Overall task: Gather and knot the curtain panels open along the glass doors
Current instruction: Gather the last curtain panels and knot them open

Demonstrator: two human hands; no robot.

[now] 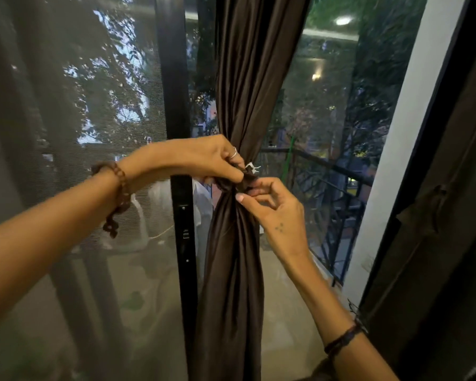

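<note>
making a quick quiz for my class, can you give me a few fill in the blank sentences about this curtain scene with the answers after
1. The left hand and right hand both pinch the gathered ____ curtain panel at its knot.
2. On a finger of the left hand sits a silver ____.
3. The black door frame stands to the ____ of the curtain panel.
4. Outside the glass, a dark metal ____ runs along the balcony.

Answers: brown; ring; left; railing
</note>
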